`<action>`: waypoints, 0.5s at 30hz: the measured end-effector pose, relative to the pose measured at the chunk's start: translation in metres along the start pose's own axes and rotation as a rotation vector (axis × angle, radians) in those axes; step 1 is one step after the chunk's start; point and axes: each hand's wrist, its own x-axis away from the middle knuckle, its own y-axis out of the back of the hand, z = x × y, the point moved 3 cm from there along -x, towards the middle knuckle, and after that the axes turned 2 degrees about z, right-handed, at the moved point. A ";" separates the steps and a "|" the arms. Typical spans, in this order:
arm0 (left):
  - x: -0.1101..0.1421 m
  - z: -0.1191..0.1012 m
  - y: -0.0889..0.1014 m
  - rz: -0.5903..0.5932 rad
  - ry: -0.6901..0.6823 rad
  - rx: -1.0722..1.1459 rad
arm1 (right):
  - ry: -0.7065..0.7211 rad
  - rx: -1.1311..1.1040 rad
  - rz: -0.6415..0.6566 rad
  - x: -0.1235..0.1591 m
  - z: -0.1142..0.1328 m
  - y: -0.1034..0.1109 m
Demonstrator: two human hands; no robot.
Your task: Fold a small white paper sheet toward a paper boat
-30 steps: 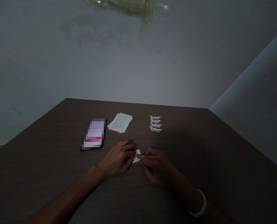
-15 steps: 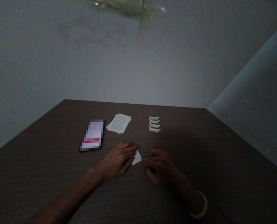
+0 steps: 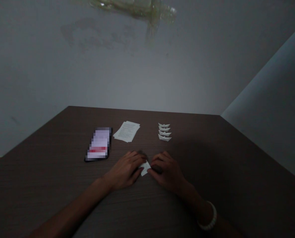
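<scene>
A small folded piece of white paper lies on the brown table between my two hands. My left hand grips its left side, thumb at the near edge and fingers over the far part, hiding some of it. On the other side, my right hand pinches the paper's right corner between thumb and fingers. Beyond the hands, several small folded paper boats stand in a column, one behind another.
A stack of printed paper sheets lies beyond my left hand. Left of it is a phone with a lit, blurred screen. The brown table meets a stained wall at its far edge.
My right hand has shifted slightly, its thumb and fingers now closing on the paper's right corner. The paper has turned a little. My left hand has stayed nearly in place.
</scene>
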 end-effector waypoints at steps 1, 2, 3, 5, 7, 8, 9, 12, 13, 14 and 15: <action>0.000 0.000 0.000 -0.001 0.004 0.006 | -0.010 -0.005 -0.001 0.000 0.000 -0.001; -0.001 0.000 0.001 -0.003 0.008 0.012 | -0.018 -0.015 -0.004 -0.001 0.000 -0.001; -0.001 0.000 0.001 -0.007 0.011 0.018 | -0.023 -0.028 -0.008 -0.001 0.000 -0.002; -0.002 0.000 0.002 -0.006 0.013 0.032 | -0.025 -0.067 -0.016 -0.002 0.000 -0.002; -0.002 0.000 0.002 -0.007 0.016 0.043 | -0.021 -0.105 -0.020 -0.003 0.000 -0.002; -0.002 0.001 0.002 -0.008 0.022 0.048 | -0.018 -0.117 -0.019 -0.003 0.000 -0.003; -0.001 0.001 0.002 -0.008 0.033 0.053 | -0.014 -0.123 -0.012 -0.003 0.000 -0.003; -0.001 0.004 0.001 -0.023 0.072 0.061 | -0.003 -0.111 0.017 -0.004 0.001 -0.004; 0.000 0.004 0.001 -0.031 0.072 0.062 | -0.002 -0.102 0.025 -0.004 0.000 -0.004; 0.000 0.005 0.001 -0.041 0.065 0.062 | -0.003 -0.094 0.027 -0.004 0.000 -0.004; -0.001 0.005 0.001 -0.050 0.054 0.063 | -0.007 -0.086 0.027 -0.004 -0.001 -0.004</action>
